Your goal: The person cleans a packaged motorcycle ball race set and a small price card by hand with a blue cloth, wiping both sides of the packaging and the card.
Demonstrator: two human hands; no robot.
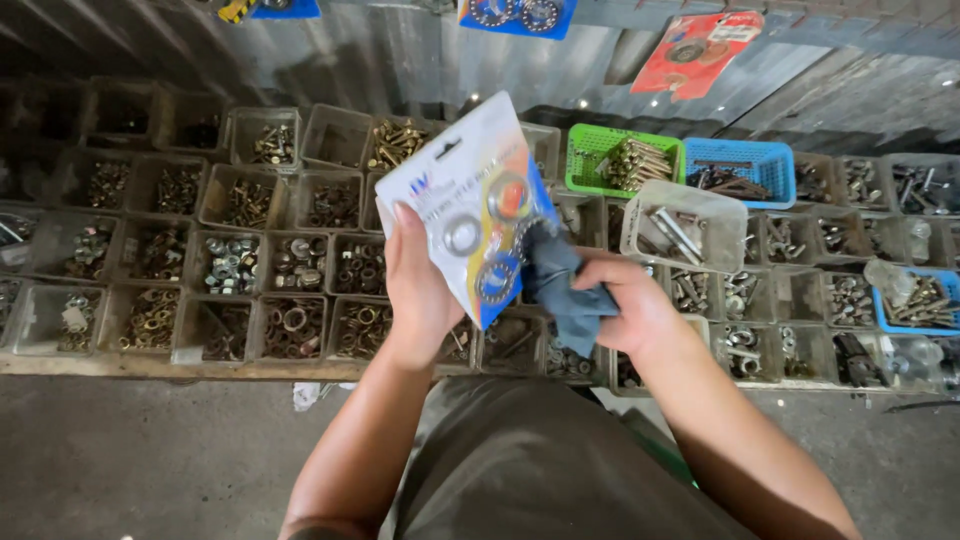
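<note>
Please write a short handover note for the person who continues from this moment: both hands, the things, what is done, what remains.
Left hand: holds the white and blue blister card of round metal bearings, tilted, above the trays of nuts and bolts.
Right hand: grips the dark blue-grey cloth, pressed on the card's lower right edge.
Done: cannot tell how much is wiped.
Left: probably the remaining card surface.
</note>
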